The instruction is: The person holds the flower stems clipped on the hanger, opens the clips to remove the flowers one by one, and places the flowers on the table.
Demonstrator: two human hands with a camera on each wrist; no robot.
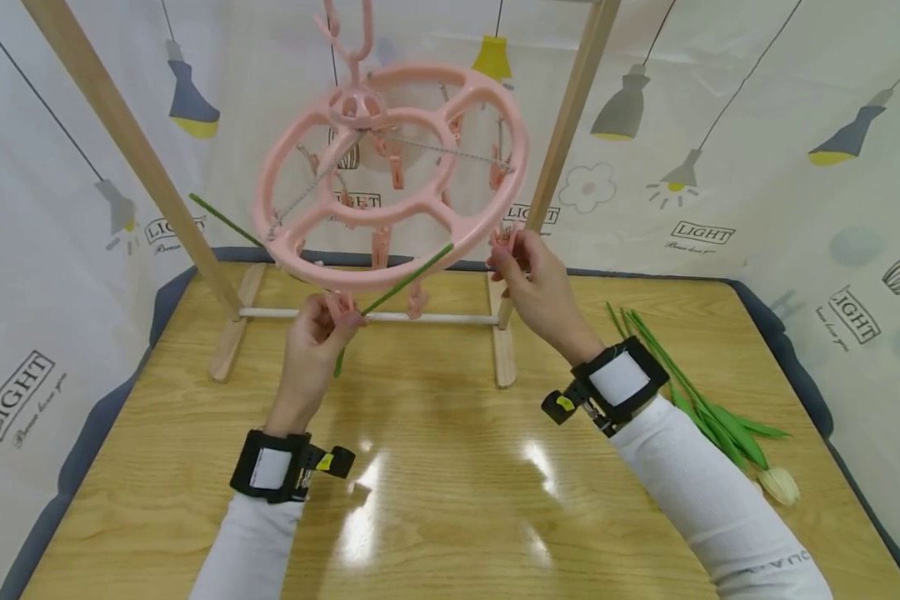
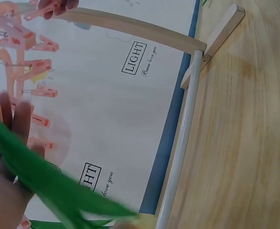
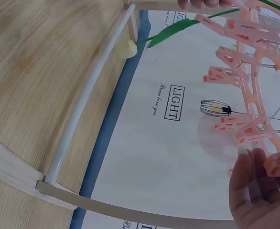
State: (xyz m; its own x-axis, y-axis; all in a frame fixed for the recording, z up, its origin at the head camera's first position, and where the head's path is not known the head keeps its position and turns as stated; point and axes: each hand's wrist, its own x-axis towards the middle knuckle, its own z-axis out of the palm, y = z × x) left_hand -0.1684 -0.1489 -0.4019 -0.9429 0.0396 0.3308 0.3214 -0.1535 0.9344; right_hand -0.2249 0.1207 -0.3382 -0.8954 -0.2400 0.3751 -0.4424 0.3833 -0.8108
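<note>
A pink round clip hanger hangs at the centre of the head view, clothespins dangling from it. At its front rim my left hand pinches a clothespin, beside which runs a green tulip stem. Its leaf crosses close to the left wrist camera. A pale flower head shows low in the right wrist view. My right hand pinches another clothespin at the right rim. A second green stem sticks out past the hanger's left side.
A wooden stand with a white crossbar surrounds the hanger. Loose tulips lie on the table at the right, partly under my right forearm. A patterned cloth encloses the back and sides.
</note>
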